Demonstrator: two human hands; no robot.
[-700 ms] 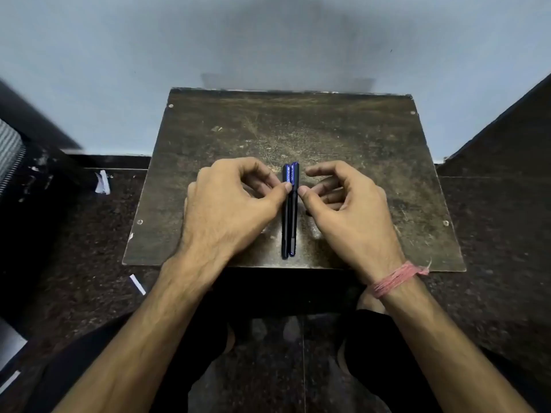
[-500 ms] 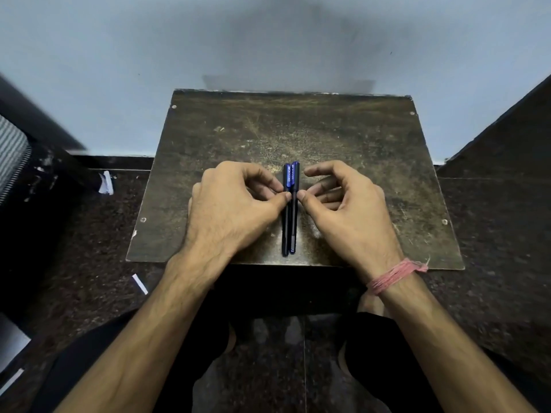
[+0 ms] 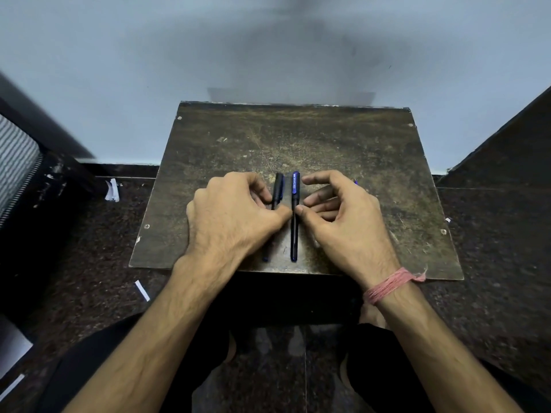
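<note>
Nearest the camera, two bare forearms reach forward over dark-clothed knees toward a small worn wooden table (image 3: 372, 150), and a pink thread band (image 3: 387, 286) is wound round the right wrist just above the table's near edge. On the table's near half two pens lie side by side with a narrow gap between them, both running from the near edge toward its middle. The left hand (image 3: 235, 216) covers most of the black pen (image 3: 278, 187), pinching it between the thumb and curled fingers, so only its cap and its near tip show. The blue pen (image 3: 294, 234) lies flat on the table just to the right. The right hand (image 3: 343, 225) sits beside it with fingers curled, the thumb tip touching the barrel and the forefinger arched toward the cap; whether it actually grips the pen cannot be told. A white paper scrap (image 3: 112, 190) lies on the dark floor left of the table. Beyond the table's far edge rises a pale blue wall (image 3: 268, 55).
</note>
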